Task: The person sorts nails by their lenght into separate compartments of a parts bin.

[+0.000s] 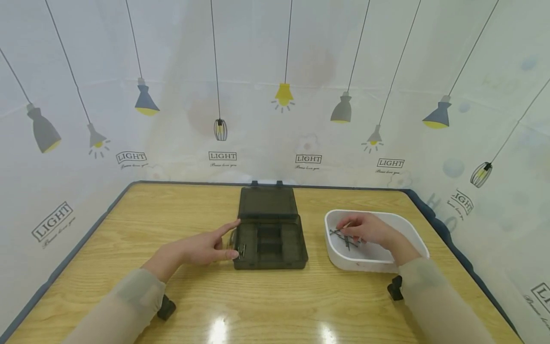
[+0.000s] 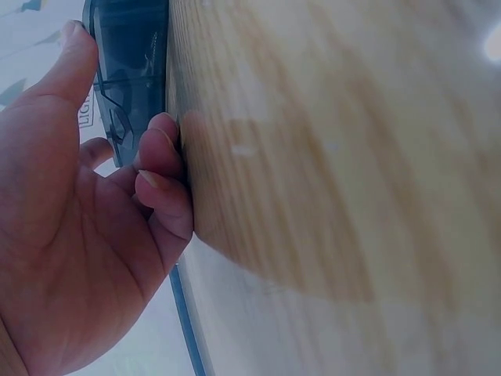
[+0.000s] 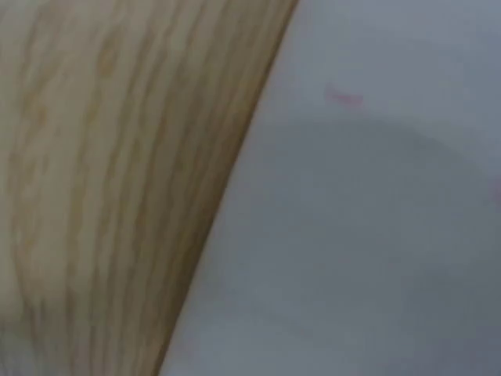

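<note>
A dark translucent storage box [image 1: 270,243] sits on the table, its lid [image 1: 267,200] folded back. My left hand [image 1: 204,247] rests at the box's left side. Its index finger reaches the far corner and its thumb the near one, both fairly straight. In the left wrist view the other fingers bend loosely beside the dark box [image 2: 133,63]. Small metal pieces lie in the left compartment. My right hand [image 1: 365,229] reaches into a white tub [image 1: 343,262], its bent fingertips among thin dark screws [image 1: 347,242]. I cannot tell whether it pinches one.
The wooden table [image 1: 180,301] has a dark border along its back and sides. A white wall covering printed with lamps [image 1: 283,95] rises behind it. In the right wrist view, the white tub's wall [image 3: 337,235] stands close beside the wood.
</note>
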Tool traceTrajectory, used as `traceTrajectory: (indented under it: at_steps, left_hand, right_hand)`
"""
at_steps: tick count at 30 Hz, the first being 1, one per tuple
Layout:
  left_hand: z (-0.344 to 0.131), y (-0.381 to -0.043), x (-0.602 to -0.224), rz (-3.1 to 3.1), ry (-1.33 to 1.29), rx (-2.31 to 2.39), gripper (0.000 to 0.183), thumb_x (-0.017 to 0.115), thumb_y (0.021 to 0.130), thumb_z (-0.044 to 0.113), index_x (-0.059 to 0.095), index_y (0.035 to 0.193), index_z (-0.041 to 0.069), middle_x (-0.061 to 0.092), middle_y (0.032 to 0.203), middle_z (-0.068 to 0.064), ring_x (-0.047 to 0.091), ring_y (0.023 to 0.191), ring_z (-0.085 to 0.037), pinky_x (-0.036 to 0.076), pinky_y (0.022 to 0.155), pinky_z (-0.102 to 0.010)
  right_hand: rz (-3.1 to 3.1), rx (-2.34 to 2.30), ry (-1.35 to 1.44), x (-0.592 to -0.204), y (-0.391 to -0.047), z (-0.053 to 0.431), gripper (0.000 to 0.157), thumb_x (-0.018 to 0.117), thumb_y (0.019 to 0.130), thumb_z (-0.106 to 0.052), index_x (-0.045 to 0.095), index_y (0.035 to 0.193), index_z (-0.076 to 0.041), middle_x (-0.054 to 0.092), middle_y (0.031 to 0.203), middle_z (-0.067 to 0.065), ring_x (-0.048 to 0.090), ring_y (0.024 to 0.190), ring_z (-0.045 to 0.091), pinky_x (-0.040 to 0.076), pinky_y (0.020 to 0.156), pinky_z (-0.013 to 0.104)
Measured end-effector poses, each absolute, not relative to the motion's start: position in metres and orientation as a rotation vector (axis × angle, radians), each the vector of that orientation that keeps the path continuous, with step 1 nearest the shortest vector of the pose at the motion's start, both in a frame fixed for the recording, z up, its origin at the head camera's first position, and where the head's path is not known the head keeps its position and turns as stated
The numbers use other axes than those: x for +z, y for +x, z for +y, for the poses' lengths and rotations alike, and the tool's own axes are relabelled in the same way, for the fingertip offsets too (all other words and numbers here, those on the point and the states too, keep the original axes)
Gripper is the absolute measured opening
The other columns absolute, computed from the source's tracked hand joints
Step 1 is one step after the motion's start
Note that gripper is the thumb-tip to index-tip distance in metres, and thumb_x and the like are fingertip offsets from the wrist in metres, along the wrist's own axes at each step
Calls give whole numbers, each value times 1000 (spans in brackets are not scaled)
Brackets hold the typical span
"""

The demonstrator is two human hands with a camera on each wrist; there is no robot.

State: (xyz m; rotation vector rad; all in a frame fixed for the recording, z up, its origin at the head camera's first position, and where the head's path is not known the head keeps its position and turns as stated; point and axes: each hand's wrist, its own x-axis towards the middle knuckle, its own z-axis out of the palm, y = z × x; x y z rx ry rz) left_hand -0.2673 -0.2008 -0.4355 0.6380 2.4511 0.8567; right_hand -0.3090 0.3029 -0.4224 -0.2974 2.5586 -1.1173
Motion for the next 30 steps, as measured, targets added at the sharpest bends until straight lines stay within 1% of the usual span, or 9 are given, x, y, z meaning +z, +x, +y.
traceTrajectory:
  at_steps: [3, 6, 14, 18, 22, 30]
  left_hand:
    - [-201, -267, -437, 2447, 636, 862, 101, 69, 105, 61, 6, 179, 35, 59, 79, -2, 47, 66, -16, 44, 67, -34]
    - [-201, -268, -438, 2448, 638, 863, 101, 68, 104, 62, 6, 179, 36, 59, 79, -2, 47, 66, -17, 44, 68, -35]
    - [-201, -267, -437, 2454, 636, 867, 101, 68, 104, 63, 6, 179, 36, 58, 80, -2, 46, 66, -17, 43, 67, -35]
    - [-202, -267, -436, 2450, 635, 867, 101, 68, 104, 62, 6, 179, 35, 58, 79, -2, 45, 65, -17, 43, 67, -35]
    - [-202, -267, -436, 2445, 630, 868, 101, 68, 105, 62, 5, 179, 35, 58, 78, -2, 45, 65, -17, 43, 67, -34]
    - [-201, -266, -435, 2436, 641, 873, 101, 68, 105, 60, 4, 179, 34, 56, 77, -1, 45, 65, -16, 43, 66, -34]
  right_hand:
    - [2562, -1073, -304, -429, -314, 301, 18, 75, 105, -20, 81, 120, -12, 71, 92, 4, 61, 78, 19, 50, 68, 31]
    - [2578, -1051, -304, -433, -316, 298, 15, 77, 104, -17, 82, 117, -12, 73, 96, 3, 62, 79, 19, 50, 70, 31]
    - [2611, -1060, -269, -436, -314, 298, 29, 77, 103, -15, 77, 131, -10, 70, 98, 8, 62, 76, 21, 50, 63, 33]
    - [2618, -1057, -273, -437, -314, 297, 23, 77, 103, -14, 78, 125, -9, 69, 96, 7, 62, 76, 20, 50, 63, 33]
    - [2623, -1045, -285, -438, -316, 296, 17, 78, 102, -14, 80, 118, -10, 70, 95, 6, 62, 76, 19, 51, 65, 33]
    - [2623, -1062, -293, -441, -316, 297, 21, 81, 100, -14, 79, 121, -11, 67, 92, 6, 62, 75, 20, 50, 65, 33]
